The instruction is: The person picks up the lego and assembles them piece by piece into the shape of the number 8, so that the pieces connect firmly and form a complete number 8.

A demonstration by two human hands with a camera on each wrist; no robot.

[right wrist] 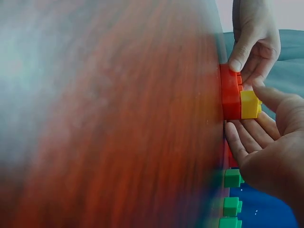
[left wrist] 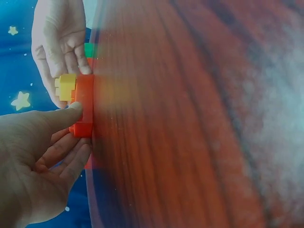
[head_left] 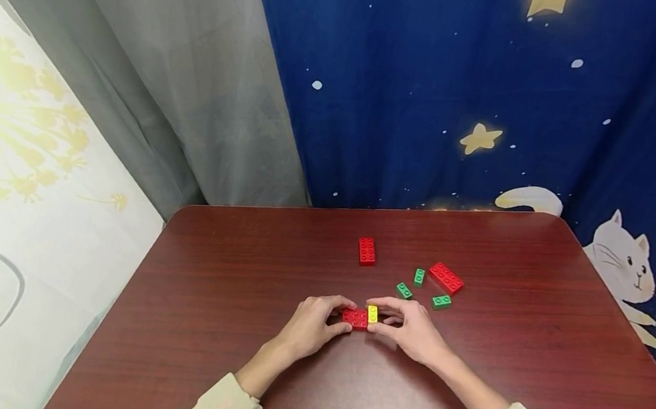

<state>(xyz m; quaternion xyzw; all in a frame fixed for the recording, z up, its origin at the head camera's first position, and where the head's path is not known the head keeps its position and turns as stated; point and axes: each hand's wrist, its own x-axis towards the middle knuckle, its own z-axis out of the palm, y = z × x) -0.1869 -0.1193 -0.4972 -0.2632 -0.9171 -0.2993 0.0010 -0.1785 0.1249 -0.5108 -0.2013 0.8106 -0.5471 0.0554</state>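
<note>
A red toy brick (head_left: 355,318) lies flat on the table with its studs up, and a small yellow brick (head_left: 372,314) sits on top of its right end. My left hand (head_left: 312,327) grips the red brick's left end between thumb and fingers. From the right, my right hand (head_left: 413,332) pinches the yellow brick, thumb on the near side and fingers on the far side. In the right wrist view the yellow brick (right wrist: 249,104) rests against the studded face of the red brick (right wrist: 231,97); whether it is fully pressed down, I cannot tell.
Beyond the hands, one red brick (head_left: 367,251) lies at the back, another red brick (head_left: 445,278) to its right. Several small green bricks, among them one green brick (head_left: 441,302), are scattered near the right hand. Curtains (head_left: 428,107) hang behind the brown table (head_left: 231,275).
</note>
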